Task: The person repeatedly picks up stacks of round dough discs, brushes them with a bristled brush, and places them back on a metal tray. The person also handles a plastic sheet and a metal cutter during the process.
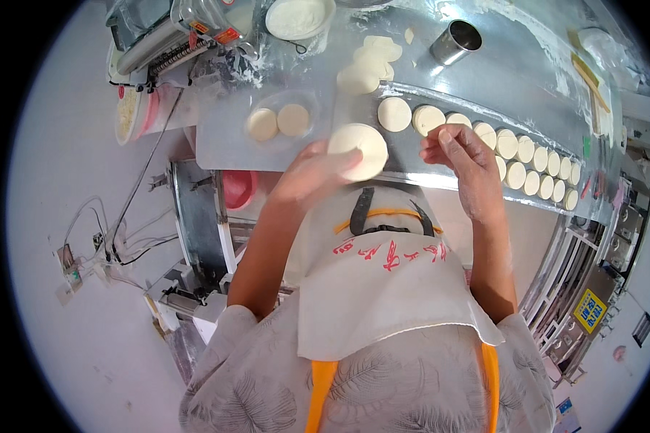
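My left hand [315, 173], blurred by motion, grips a round, flat, pale dough disc [369, 150] above the table's front edge. The thumb lies across its face. To its right my right hand [466, 160] is closed, thumb against curled fingers; whatever is between them is hidden. It hovers over a metal tray [404, 164] holding several thick round dough cakes [394, 115] in rows, covering part of them. Two more dough cakes [294, 120] sit on a clear round plate to the left. Thin dough rounds [359, 78] lie overlapped behind the tray.
A steel cup [446, 49] stands on the floured metal table [495, 68]. At the back left are a bowl of white powder [296, 27] and a machine with a roller [155, 52]. A pink-rimmed basin [128, 119] stands left; a pink container [238, 189] is below the table.
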Available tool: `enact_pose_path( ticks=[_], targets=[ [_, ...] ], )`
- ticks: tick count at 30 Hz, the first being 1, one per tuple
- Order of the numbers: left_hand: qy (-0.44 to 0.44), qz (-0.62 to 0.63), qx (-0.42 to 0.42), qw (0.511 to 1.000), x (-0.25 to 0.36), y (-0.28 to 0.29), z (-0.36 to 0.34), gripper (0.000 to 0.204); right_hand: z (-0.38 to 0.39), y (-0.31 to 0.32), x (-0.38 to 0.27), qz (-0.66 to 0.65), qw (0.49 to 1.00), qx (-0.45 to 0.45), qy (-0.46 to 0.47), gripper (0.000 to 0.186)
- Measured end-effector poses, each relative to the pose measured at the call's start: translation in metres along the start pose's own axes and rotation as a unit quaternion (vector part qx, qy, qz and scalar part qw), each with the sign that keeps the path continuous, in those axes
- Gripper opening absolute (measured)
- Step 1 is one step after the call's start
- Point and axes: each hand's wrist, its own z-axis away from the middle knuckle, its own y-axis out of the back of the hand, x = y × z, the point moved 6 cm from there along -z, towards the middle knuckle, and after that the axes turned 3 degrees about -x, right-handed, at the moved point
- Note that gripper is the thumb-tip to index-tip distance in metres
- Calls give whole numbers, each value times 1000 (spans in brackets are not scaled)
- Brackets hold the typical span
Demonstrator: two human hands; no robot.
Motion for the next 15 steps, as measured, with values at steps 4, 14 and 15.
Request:
enact_pose_path(
  ticks=[4,14,15],
  targets=[
    [34,-94,51,994,-7,10,-14,45,-13,14,47,10,1000,19,-19,28],
    [29,-39,-48,998,14,-52,-17,45,-65,-42,108,-230,940,-129,-217,91],
    [33,-33,-51,998,18,-59,-13,44,-63,-46,111,-304,910,-178,-218,93]
  ],
)
